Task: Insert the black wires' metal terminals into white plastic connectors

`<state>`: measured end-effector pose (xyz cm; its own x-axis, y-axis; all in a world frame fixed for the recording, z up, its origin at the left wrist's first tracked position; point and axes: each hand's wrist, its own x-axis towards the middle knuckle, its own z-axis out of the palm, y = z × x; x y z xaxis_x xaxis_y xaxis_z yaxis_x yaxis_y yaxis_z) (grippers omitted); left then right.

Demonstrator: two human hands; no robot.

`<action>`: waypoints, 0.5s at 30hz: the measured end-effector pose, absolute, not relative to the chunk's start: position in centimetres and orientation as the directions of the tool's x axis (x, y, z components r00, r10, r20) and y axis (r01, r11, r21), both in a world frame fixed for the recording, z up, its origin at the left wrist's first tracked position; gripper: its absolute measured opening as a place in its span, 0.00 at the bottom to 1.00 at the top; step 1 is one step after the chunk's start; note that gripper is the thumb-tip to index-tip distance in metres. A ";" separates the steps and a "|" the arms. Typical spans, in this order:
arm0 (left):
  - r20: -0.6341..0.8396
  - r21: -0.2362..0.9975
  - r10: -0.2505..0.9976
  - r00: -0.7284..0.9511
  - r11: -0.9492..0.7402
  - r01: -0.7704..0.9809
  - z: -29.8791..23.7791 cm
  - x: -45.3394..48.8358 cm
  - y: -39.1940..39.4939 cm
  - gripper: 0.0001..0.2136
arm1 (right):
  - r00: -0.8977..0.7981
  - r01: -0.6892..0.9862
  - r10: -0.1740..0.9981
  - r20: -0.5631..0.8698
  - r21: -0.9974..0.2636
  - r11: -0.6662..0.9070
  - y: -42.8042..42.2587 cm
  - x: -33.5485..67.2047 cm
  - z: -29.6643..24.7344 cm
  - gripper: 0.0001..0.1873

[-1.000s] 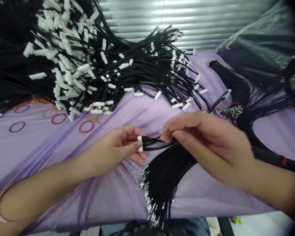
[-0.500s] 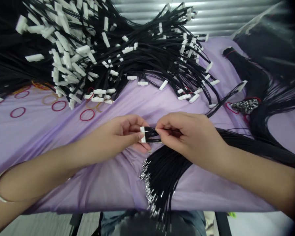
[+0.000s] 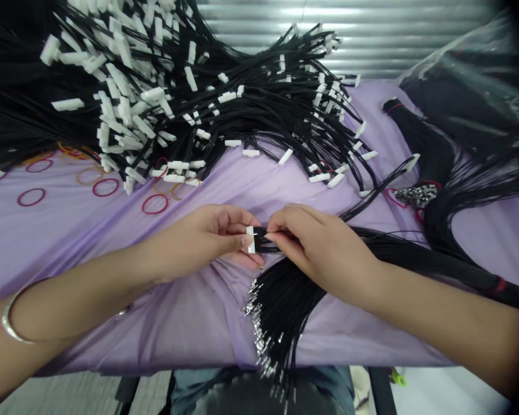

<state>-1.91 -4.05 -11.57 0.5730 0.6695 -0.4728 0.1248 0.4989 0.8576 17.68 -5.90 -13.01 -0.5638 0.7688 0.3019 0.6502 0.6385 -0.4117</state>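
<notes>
Between the thumb and fingers of my left hand [image 3: 216, 236] is a small white plug connector [image 3: 251, 240], with several black wires running out of its right side. Just to the right, my right hand [image 3: 320, 248] pinches a thin black wire [image 3: 269, 234] close behind the connector. The pinched wire's tip points at the connector; whether it is inside cannot be made out. Below my right hand a thick bundle of black wires [image 3: 289, 305] fans out, its bare silvery terminal ends [image 3: 259, 328] hanging toward the table's front edge.
A large heap of black cables with white connectors [image 3: 125, 109] covers the back left. Red rubber bands [image 3: 155, 204] lie on the purple cloth [image 3: 190, 328]. At the right are a tied wire bundle [image 3: 424, 138] and a clear plastic bag [image 3: 471, 86]. Metal slats [image 3: 372, 40] stand behind.
My right hand has moved slightly left, bringing its pinched fingertips nearer the connector. My left hand keeps its hold. The camera view has shifted a little.
</notes>
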 end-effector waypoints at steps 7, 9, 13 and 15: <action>-0.484 0.839 0.653 0.582 0.536 0.097 -11.6 -1.9 -3.9 0.04 | -0.549 0.637 0.787 0.281 -0.469 0.611 -6.0 17.6 -13.2 0.05; -0.482 0.835 0.643 0.596 0.543 0.090 -11.7 -1.9 -3.8 0.05 | -0.553 0.631 0.782 0.286 -0.469 0.618 -6.0 17.4 -13.3 0.05; -0.481 0.839 0.640 0.599 0.534 0.103 -11.8 -1.8 -3.7 0.05 | -0.561 0.628 0.775 0.290 -0.461 0.627 -5.8 17.1 -13.5 0.06; -0.485 0.840 0.645 0.590 0.532 0.108 -11.7 -1.7 -3.6 0.06 | -0.562 0.656 0.783 0.267 -0.432 0.619 -5.8 16.9 -13.5 0.06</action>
<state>-1.74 -3.65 -11.73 0.5902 0.6453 -0.4850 0.1084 0.5320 0.8398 16.91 -5.76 -13.49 -0.5623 0.7827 0.2668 0.6562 0.6187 -0.4321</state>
